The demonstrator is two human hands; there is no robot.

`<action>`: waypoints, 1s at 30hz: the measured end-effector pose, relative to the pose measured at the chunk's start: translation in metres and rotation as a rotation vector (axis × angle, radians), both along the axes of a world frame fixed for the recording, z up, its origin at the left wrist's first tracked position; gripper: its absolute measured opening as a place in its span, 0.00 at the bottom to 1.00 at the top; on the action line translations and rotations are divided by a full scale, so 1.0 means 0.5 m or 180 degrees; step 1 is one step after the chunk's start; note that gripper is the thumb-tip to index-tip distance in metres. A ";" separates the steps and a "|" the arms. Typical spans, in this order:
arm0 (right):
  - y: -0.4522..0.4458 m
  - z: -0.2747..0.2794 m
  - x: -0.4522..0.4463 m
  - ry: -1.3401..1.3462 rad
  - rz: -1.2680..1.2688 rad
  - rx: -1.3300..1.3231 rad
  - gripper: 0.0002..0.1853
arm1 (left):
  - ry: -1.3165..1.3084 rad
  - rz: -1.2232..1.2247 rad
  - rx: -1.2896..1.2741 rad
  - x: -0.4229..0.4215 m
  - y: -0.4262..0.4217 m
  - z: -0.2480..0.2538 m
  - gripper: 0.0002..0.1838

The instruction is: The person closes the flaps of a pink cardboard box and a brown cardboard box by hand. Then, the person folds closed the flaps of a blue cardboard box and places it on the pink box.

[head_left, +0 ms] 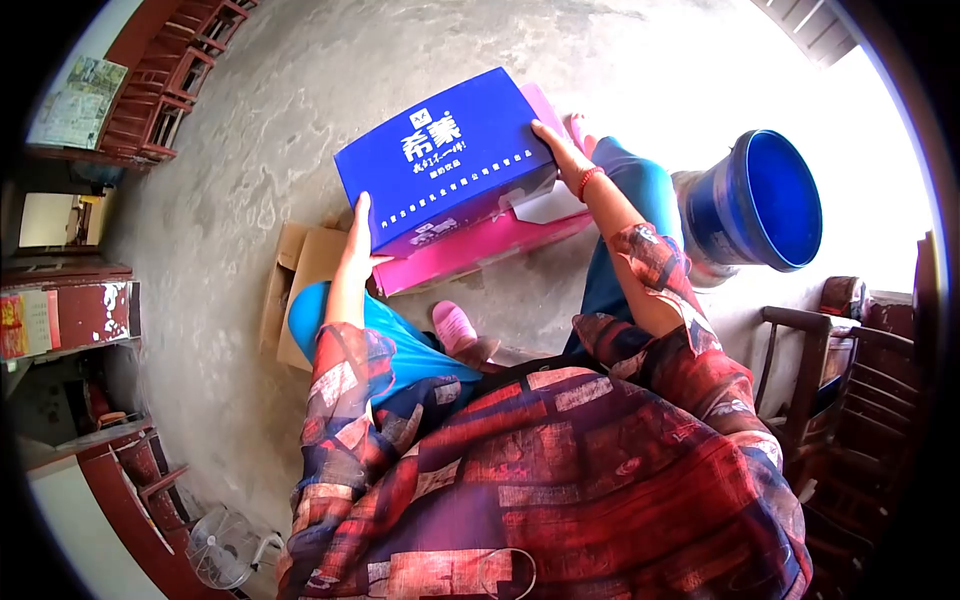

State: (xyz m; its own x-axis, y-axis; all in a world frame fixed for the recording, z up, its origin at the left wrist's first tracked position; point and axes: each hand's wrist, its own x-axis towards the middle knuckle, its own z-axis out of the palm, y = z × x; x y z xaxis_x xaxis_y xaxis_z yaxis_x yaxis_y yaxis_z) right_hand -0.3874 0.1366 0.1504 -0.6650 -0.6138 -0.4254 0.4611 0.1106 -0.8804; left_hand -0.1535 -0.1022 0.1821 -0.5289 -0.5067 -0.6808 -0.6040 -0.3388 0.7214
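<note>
A blue carton point(445, 160) with white printing is held in front of me between both hands. My left hand point(358, 245) presses against its left end, thumb up along the edge. At the right end, my right hand point(566, 160) grips the side with its thumb near the top edge; a red bracelet circles that wrist. Under the blue carton is a pink box point(480, 255), mostly covered by it, with a white flap showing at the right. Whether the two boxes touch I cannot tell. Brown cardboard point(312, 258) stands by my left knee.
A blue bucket point(715, 215) stands to the right of my right leg. Dark wooden chairs point(860, 370) are at the lower right, and more wooden chairs point(180, 80) line the upper left. A fan point(222, 548) stands at the lower left on the concrete floor point(215, 300).
</note>
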 end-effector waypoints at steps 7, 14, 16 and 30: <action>0.007 0.020 0.011 -0.0081 0.0045 -0.0036 0.45 | 0.0116 -0.0011 -0.0075 0.002 0.014 0.028 0.50; -0.004 0.015 0.004 0.1017 -0.0377 0.0508 0.35 | 0.0712 0.0658 -0.2902 -0.006 -0.051 -0.037 0.38; -0.009 0.011 -0.010 0.2587 -0.0565 0.0949 0.34 | 0.0570 0.0133 -0.4180 -0.010 -0.034 -0.008 0.35; -0.134 0.016 0.042 0.5263 0.0343 0.2093 0.27 | 0.0680 -0.0753 -0.4014 -0.024 -0.018 -0.044 0.34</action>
